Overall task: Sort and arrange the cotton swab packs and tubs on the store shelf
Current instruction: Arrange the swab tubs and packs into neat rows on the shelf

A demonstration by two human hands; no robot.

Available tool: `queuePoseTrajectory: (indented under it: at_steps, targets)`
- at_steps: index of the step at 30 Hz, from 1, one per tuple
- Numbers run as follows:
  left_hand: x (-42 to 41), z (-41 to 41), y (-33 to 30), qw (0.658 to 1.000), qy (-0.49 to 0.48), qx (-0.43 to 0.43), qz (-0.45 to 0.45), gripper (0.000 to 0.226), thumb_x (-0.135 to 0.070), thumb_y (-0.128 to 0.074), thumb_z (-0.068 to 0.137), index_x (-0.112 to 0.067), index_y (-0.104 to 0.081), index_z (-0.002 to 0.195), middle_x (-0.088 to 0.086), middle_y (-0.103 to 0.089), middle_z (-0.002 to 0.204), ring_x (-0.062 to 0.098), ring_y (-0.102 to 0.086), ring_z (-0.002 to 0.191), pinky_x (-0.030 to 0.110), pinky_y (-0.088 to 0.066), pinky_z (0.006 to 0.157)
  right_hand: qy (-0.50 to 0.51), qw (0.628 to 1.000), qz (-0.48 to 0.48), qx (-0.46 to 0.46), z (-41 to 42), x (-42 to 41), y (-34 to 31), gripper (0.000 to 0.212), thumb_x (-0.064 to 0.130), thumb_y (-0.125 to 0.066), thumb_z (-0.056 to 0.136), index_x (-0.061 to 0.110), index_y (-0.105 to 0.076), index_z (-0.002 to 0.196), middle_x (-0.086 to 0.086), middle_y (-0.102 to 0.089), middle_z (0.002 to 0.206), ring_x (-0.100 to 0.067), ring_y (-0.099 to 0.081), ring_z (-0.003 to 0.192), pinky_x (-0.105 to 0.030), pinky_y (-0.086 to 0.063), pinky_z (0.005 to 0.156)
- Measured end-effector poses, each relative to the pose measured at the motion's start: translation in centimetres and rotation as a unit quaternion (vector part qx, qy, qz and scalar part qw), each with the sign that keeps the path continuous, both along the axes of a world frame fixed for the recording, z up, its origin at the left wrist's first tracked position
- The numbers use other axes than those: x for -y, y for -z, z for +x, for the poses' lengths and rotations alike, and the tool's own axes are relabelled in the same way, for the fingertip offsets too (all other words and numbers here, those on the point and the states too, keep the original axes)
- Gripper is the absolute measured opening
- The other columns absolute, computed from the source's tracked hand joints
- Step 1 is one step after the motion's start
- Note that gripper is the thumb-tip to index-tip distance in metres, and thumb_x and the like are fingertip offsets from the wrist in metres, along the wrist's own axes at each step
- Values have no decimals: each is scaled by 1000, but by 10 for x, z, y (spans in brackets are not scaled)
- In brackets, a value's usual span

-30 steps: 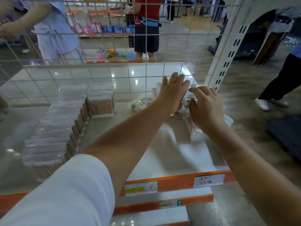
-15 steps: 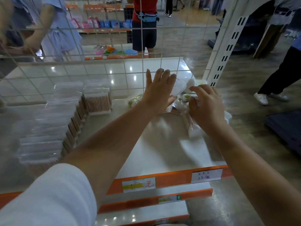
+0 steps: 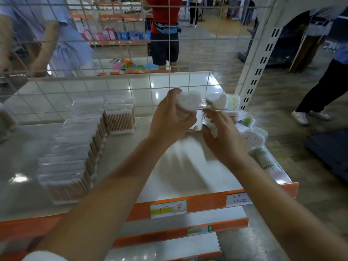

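Observation:
My left hand grips a heart-shaped tub of cotton swabs, lifted above the white shelf. My right hand is curled among a loose heap of swab packs at the shelf's right rear; what it holds is blurred. A second heart-shaped tub and a green-labelled tub stand behind it. More heart tubs lie to its right. A long row of clear packs of wooden-stick swabs runs along the left, with one pack at its far end.
A wire grid panel backs the shelf. An upright slotted post stands at the right rear. Orange price rails with labels edge the shelf front. People stand beyond the grid and at the right, in the aisle.
My left hand went from lying flat on the heap to gripping a heart-shaped tub and lifting it. My right hand stayed at the heap and shifted slightly.

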State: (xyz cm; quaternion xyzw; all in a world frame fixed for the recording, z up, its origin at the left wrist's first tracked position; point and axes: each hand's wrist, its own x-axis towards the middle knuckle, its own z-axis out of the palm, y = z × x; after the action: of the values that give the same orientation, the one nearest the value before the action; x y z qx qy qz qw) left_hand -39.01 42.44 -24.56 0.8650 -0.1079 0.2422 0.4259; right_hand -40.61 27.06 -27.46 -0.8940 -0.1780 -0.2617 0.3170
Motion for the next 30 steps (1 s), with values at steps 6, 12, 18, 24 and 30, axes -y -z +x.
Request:
queuePoseTrajectory:
  at_steps: [6, 12, 18, 24, 30]
  targets:
    - [-19, -25, 1, 989, 2, -92, -117, 51, -38, -70, 76, -21, -49, 120, -15, -56, 86, 3, -58, 79, 16, -48, 63, -79, 975, 157, -134, -24, -28, -5, 63, 29, -69, 81, 19, -38, 135, 13, -54, 107, -2, -55, 89, -17, -45, 73]
    - [-30, -45, 5, 974, -1, -130, -187, 45, -39, -69, 79, -19, -54, 117, -6, -64, 91, 10, -65, 82, 22, -56, 64, -87, 948, 224, -206, -42, -54, -1, 78, 27, -78, 72, 26, -34, 136, 16, -59, 100, -8, -64, 82, -27, -53, 68]
    - [-46, -68, 9, 922, 114, -168, -330, 58, -38, -74, 65, -18, -56, 117, 12, -67, 94, 23, -68, 79, 31, -54, 62, -100, 914, 336, -206, -61, -68, -11, 63, 25, -80, 67, 38, -45, 117, 7, -68, 91, -8, -68, 75, -23, -55, 64]
    - [-72, -83, 14, 849, 217, -212, -433, 59, -6, -64, 71, -19, -52, 128, 11, -66, 99, 24, -65, 88, 31, -53, 67, -137, 864, 418, -245, -75, -71, -8, 86, 39, -79, 45, 30, -44, 124, -5, -67, 99, -12, -65, 70, -20, -48, 57]
    - [-82, -96, 16, 838, 224, -215, -449, 63, -1, -66, 66, -24, -54, 123, 6, -69, 95, 22, -66, 88, 32, -55, 66, -165, 843, 443, -256, -83, -78, -4, 80, 34, -78, 44, 32, -47, 118, -7, -65, 96, -11, -62, 67, -20, -47, 55]
